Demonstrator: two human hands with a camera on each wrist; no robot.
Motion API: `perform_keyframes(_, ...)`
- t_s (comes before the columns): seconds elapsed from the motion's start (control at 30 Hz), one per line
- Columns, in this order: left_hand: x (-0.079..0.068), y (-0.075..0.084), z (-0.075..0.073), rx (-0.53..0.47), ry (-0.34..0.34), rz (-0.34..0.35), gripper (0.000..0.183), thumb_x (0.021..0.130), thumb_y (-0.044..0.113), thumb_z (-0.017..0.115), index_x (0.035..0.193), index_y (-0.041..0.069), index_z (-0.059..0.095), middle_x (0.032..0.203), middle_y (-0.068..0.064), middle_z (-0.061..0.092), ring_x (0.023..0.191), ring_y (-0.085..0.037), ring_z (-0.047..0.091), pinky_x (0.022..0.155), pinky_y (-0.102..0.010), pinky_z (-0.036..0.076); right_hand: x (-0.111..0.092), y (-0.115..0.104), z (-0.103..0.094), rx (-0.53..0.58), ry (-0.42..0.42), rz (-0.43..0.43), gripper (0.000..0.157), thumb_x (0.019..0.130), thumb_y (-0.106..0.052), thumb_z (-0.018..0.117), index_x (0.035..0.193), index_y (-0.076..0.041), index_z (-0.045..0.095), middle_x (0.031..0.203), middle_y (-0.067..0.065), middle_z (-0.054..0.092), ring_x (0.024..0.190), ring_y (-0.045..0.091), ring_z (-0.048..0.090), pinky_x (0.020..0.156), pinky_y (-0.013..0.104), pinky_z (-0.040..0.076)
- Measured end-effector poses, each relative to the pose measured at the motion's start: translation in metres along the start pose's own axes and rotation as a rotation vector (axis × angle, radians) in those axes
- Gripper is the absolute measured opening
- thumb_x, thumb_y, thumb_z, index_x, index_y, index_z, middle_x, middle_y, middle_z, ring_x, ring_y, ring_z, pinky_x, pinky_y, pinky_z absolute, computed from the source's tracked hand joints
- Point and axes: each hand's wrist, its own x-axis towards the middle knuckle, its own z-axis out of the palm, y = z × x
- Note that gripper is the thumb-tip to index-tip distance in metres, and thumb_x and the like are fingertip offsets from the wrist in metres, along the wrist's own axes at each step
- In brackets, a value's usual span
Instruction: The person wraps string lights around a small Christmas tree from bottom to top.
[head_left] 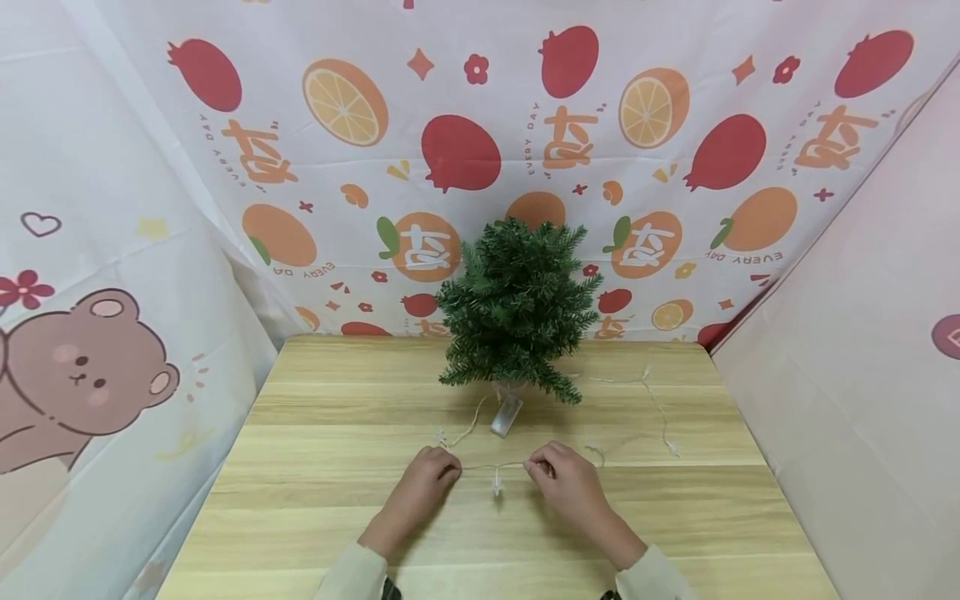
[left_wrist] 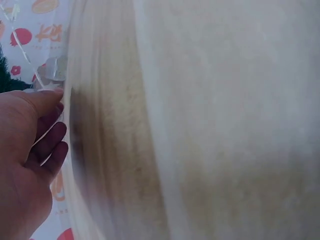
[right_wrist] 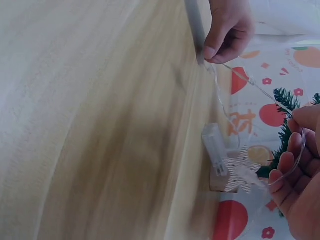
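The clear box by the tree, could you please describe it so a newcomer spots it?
On the wooden table stands a green tree. The clear box is at its foot, on the near side; its blocky shape sets it apart from the thin string nearby.

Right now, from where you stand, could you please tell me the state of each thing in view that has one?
Left hand: pinching the light string.
Right hand: pinching the light string.
Light string: nearly straight between the hands, slack elsewhere; no glow visible.
Tree: upright, visible branches undecorated.
Clear box: at the tree's foot; contents hard to make out.
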Motion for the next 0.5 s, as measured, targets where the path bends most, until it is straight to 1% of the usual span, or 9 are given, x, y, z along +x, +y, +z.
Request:
perform_keyframes(0.13,0.002,0.0,-0.007,-0.043,0.0,-0.066,0.005,0.092,0.013,0.073,0.096,0.015,0.073,0.097,0.009,0.069,0.094,-0.009,0.057,0.088,-0.033,0.054,0.0,-0.002,-0.008,0.003,-0.007,-0.018,0.009,0.089,-0.019,0.078,0.084,-0.019,0.07,0.075,-0.018,0.054,0.066,-0.005,0.045,0.057,0.015,0.044)
perform_keyframes(0.2,0.004,0.0,-0.012,-0.057,0.01,-0.075,0.004,0.093,0.014,0.073,0.097,0.014,0.073,0.098,0.008,0.069,0.097,-0.01,0.057,0.09,-0.034,0.054,0.0,-0.002,-0.011,0.0,-0.026,-0.024,0.011,0.088,-0.019,0.078,0.082,-0.02,0.069,0.074,-0.019,0.052,0.065,-0.005,0.043,0.057,0.015,0.043)
perform_keyframes(0.3,0.009,-0.003,-0.018,-0.034,0.054,-0.046,0.006,0.091,0.012,0.075,0.096,0.013,0.073,0.099,0.005,0.07,0.097,-0.013,0.059,0.09,-0.036,0.054,0.001,-0.001,-0.016,-0.01,-0.063,-0.042,0.012,0.09,-0.022,0.077,0.081,-0.022,0.068,0.075,-0.02,0.05,0.064,-0.006,0.041,0.056,0.014,0.041)
perform_keyframes(0.4,0.015,-0.005,-0.025,0.026,0.108,-0.014,0.007,0.088,0.01,0.077,0.093,0.012,0.072,0.097,0.002,0.072,0.094,-0.016,0.06,0.086,-0.038,0.055,0.001,0.0,-0.02,-0.019,-0.085,-0.072,0.013,0.09,-0.024,0.077,0.081,-0.022,0.067,0.075,-0.02,0.052,0.065,-0.006,0.042,0.056,0.013,0.042)
perform_keyframes(0.43,0.018,-0.006,-0.027,0.041,0.122,-0.011,0.007,0.088,0.009,0.077,0.093,0.012,0.072,0.097,0.0,0.072,0.093,-0.018,0.061,0.086,-0.039,0.055,0.001,0.001,-0.022,-0.02,-0.089,-0.076,0.013,0.09,-0.024,0.077,0.082,-0.022,0.067,0.076,-0.019,0.053,0.065,-0.006,0.042,0.057,0.013,0.042)
perform_keyframes(0.5,0.022,-0.006,-0.031,0.055,0.129,-0.026,0.005,0.089,0.009,0.075,0.092,0.011,0.072,0.097,-0.002,0.073,0.093,-0.019,0.061,0.086,-0.04,0.055,0.0,0.002,-0.025,-0.018,-0.101,-0.069,0.012,0.09,-0.024,0.077,0.082,-0.022,0.068,0.077,-0.019,0.054,0.066,-0.007,0.043,0.058,0.013,0.044)
